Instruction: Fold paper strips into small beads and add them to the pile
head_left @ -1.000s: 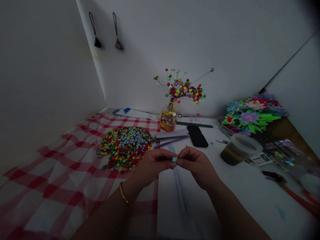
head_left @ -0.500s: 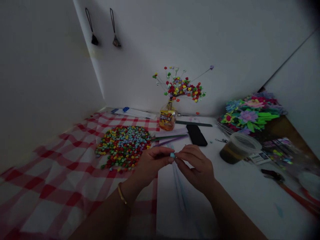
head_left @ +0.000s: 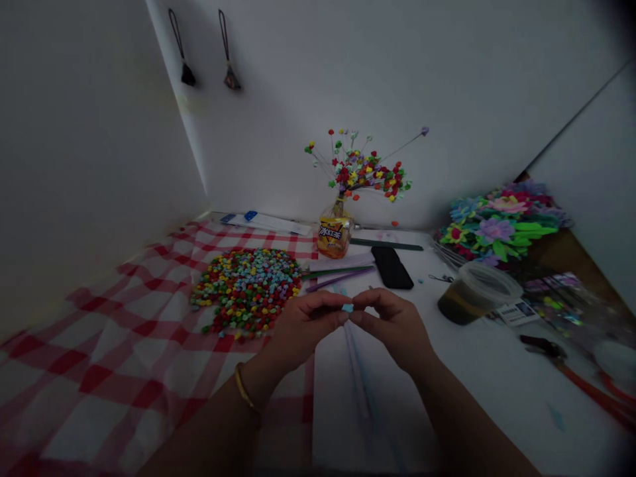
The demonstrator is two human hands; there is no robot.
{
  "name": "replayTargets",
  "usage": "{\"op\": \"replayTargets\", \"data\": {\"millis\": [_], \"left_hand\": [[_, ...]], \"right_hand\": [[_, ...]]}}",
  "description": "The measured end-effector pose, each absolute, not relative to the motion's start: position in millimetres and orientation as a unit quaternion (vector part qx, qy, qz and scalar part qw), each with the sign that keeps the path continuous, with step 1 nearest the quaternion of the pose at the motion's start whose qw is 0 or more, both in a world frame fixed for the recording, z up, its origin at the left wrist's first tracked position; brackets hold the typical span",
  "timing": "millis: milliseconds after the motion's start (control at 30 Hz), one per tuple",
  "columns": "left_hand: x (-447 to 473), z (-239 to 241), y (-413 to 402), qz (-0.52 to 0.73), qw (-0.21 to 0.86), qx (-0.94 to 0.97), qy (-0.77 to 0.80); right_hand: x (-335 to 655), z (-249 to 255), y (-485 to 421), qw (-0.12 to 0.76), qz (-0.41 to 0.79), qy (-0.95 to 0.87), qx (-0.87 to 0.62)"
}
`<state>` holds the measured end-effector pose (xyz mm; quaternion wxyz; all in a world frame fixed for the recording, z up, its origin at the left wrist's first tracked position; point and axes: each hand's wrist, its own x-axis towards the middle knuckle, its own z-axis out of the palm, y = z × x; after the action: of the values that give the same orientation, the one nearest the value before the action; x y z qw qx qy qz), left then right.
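My left hand (head_left: 303, 324) and my right hand (head_left: 395, 324) meet in front of me, fingertips pinched together on a small light-blue paper piece (head_left: 348, 308). Both hands are closed on it. Pale paper strips (head_left: 358, 371) lie on the table below the hands, running toward me. A heap of small coloured paper stars (head_left: 246, 288) lies on the red-checked cloth (head_left: 114, 371), just left of my left hand. A gold bangle sits on my left wrist.
A bottle vase of star stems (head_left: 335, 235) stands at the back by the wall. A black phone (head_left: 392, 267), a lidded plastic tub (head_left: 472, 291), a paper flower bouquet (head_left: 497, 225) and a red-handled tool (head_left: 581, 381) lie to the right.
The hands have stayed together on the small blue piece, with the right fingers shifting their pinch slightly. The view has drifted a little.
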<state>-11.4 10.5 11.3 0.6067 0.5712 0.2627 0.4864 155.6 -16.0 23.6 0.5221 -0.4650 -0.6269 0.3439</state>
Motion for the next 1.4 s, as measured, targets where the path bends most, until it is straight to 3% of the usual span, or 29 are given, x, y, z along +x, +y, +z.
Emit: {"op": "replayTargets", "data": {"millis": [100, 300, 533, 800, 1033, 1400], "left_hand": [[-12.8, 13.5, 10.1, 0.479, 0.588, 0.598, 0.258], [-14.8, 17.6, 7.8, 0.458, 0.571, 0.642, 0.227], [-13.5, 12.9, 8.9, 0.464, 0.565, 0.635, 0.25], [-8.7, 16.5, 3.2, 0.462, 0.673, 0.524, 0.243], [-9.1, 12.0, 7.9, 0.489, 0.684, 0.489, 0.232], [-9.0, 11.5, 9.4, 0.5, 0.666, 0.493, 0.251]], "right_hand": [[155.5, 25.3, -16.1, 0.517, 0.464, -0.569, -0.44], [156.4, 24.5, -18.3, 0.487, 0.579, -0.501, -0.421], [154.6, 26.2, -19.1, 0.474, 0.597, -0.484, -0.43], [151.0, 24.9, -19.3, 0.496, 0.627, -0.457, -0.389], [151.8, 25.3, -21.7, 0.543, 0.47, -0.572, -0.396], [153.9, 30.8, -24.0, 0.512, 0.17, -0.74, -0.402]]}}
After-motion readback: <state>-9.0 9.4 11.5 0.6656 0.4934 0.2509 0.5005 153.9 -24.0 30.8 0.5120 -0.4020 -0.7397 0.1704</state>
